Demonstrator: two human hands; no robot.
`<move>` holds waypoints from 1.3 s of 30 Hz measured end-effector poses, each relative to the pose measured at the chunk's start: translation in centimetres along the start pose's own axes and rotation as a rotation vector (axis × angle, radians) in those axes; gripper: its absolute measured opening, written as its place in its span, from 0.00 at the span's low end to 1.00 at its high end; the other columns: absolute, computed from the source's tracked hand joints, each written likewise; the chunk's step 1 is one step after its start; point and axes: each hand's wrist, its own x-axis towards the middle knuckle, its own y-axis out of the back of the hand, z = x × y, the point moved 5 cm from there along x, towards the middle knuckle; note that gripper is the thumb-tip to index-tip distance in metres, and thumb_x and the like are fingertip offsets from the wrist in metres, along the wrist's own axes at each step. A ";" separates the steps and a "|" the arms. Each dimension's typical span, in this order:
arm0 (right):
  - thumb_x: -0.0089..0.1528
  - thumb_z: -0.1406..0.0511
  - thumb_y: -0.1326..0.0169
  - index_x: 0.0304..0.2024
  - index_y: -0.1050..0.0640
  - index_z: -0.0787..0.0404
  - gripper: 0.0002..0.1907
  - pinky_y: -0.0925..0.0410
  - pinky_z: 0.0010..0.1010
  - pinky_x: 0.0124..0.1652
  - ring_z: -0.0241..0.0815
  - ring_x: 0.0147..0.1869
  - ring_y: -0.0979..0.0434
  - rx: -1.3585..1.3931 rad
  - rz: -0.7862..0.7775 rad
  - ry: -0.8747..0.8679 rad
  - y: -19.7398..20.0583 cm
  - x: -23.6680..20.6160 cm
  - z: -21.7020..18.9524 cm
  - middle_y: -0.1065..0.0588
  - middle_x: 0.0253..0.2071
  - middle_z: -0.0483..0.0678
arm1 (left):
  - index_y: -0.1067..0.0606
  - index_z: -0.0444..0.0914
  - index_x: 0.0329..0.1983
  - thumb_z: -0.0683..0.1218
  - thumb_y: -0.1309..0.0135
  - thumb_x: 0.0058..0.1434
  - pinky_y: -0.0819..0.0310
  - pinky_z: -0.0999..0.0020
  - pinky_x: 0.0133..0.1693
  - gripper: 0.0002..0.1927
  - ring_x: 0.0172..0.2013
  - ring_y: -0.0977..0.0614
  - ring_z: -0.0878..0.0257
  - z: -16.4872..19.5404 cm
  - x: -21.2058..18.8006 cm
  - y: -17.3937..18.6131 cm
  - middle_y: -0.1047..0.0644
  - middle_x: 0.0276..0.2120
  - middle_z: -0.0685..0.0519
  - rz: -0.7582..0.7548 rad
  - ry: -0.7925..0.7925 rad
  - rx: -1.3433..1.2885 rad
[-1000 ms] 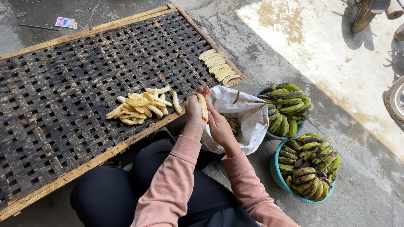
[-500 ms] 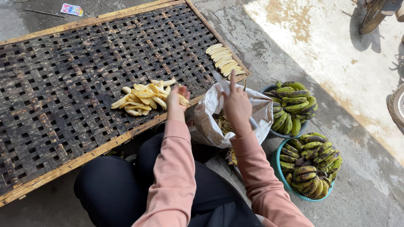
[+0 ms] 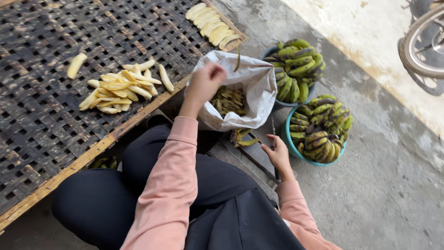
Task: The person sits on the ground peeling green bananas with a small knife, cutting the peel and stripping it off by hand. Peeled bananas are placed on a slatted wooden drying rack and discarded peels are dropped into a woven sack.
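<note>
My left hand (image 3: 203, 83) has its fingers curled together at the rim of the white sack (image 3: 252, 90) of peels; whether they pinch anything I cannot tell. My right hand (image 3: 277, 155) hangs low, fingers loosely spread and empty, just beside the teal basket (image 3: 296, 147) of green bananas (image 3: 323, 129). Peeled bananas (image 3: 120, 88) lie heaped on the woven drying rack (image 3: 37, 120).

bicycle wheel (image 3: 423, 44), concrete floor (image 3: 384, 185)
</note>
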 end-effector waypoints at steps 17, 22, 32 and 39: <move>0.55 0.71 0.31 0.50 0.22 0.64 0.22 0.30 0.29 0.38 0.35 0.38 0.25 0.373 -0.181 0.001 -6.2 0.5 -1.1 0.20 0.43 0.49 | 0.20 0.32 0.51 0.50 0.43 0.64 0.21 0.66 0.30 0.19 0.39 0.11 0.51 -13.9 -14.5 -15.7 0.15 0.49 0.38 -0.476 0.881 0.312; 0.49 0.70 0.30 0.47 0.21 0.63 0.24 0.31 0.28 0.35 0.32 0.34 0.26 0.129 -0.152 0.076 -5.3 -0.2 0.4 0.20 0.37 0.44 | 0.26 0.33 0.57 0.36 0.48 0.63 0.14 0.60 0.35 0.18 0.46 0.15 0.48 -13.3 -14.8 -16.3 0.23 0.56 0.42 -0.299 1.066 -0.081; 0.55 0.63 0.33 0.36 0.22 0.64 0.14 0.46 0.24 0.19 0.29 0.18 0.37 0.483 -0.327 -0.270 -3.3 -4.2 2.9 0.24 0.25 0.42 | 0.23 0.28 0.50 0.38 0.45 0.63 0.15 0.56 0.35 0.13 0.47 0.15 0.44 -13.2 -15.1 -18.2 0.20 0.50 0.36 -0.547 1.085 -0.120; 0.57 0.65 0.34 0.37 0.22 0.64 0.12 0.47 0.23 0.17 0.28 0.16 0.39 0.538 -0.241 -0.116 5.0 -1.8 -2.6 0.31 0.20 0.40 | 0.17 0.37 0.45 0.46 0.42 0.62 0.22 0.55 0.46 0.12 0.47 0.14 0.49 -11.8 -13.1 -17.4 0.16 0.47 0.41 -0.995 0.395 0.812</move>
